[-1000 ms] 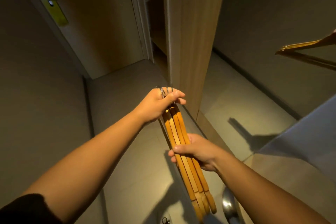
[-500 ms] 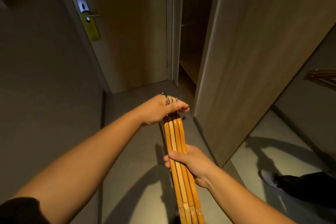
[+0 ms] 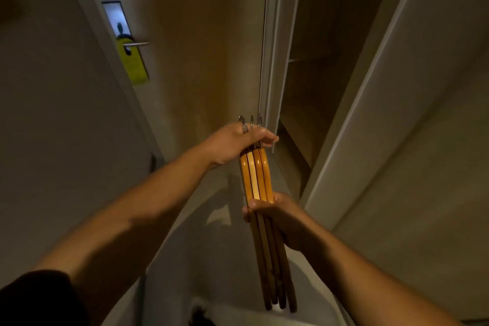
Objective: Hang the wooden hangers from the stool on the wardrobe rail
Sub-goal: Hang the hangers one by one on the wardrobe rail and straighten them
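I hold a bundle of several wooden hangers (image 3: 256, 174) edge-on in front of me, their metal hooks (image 3: 250, 123) sticking up. My left hand (image 3: 235, 141) grips the bundle at the top, by the hooks. My right hand (image 3: 275, 216) is wrapped around the middle of the bundle, lower down. The lower ends of the hangers hang in shadow. The open wardrobe (image 3: 312, 74) is just ahead to the right, dark inside, with a shelf visible; its rail is not in view. The stool is not in view.
The wardrobe door (image 3: 397, 103) stands open on the right, close to my right arm. A room door (image 3: 185, 34) with a lever handle and a yellow tag (image 3: 132, 61) is ahead on the left. A plain wall runs along the left. Grey floor lies below.
My view has swung left and up toward the wardrobe opening, which is now nearer. Both hands keep the same grip on the hanger bundle.
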